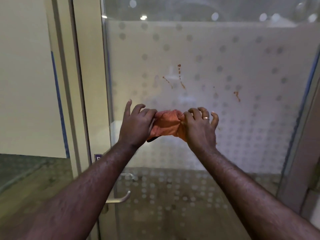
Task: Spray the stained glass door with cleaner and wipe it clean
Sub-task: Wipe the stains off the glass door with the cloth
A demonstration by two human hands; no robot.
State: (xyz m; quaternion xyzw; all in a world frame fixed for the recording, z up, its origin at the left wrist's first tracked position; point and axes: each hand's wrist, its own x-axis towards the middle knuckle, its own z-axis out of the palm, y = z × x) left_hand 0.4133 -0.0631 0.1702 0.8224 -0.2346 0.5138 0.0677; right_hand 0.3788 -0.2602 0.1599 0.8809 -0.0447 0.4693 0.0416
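Note:
A frosted glass door (242, 118) with a dotted pattern fills the view ahead. Reddish-brown stain streaks (180, 77) run down its middle, with another drip (236, 95) further right. An orange cloth (167, 124) is bunched between my two hands, just below the stains and in front of the glass. My left hand (136, 125) grips the cloth's left end with the index finger raised. My right hand (200, 129), wearing a ring, pinches the cloth's right end with fingers curled. No spray bottle shows in this view.
A metal lever handle (121, 198) sticks out at the door's left edge, low down. A cream door frame (78, 84) and wall stand to the left, with a blue tape strip (58, 101). Another frame post (304, 118) borders the right.

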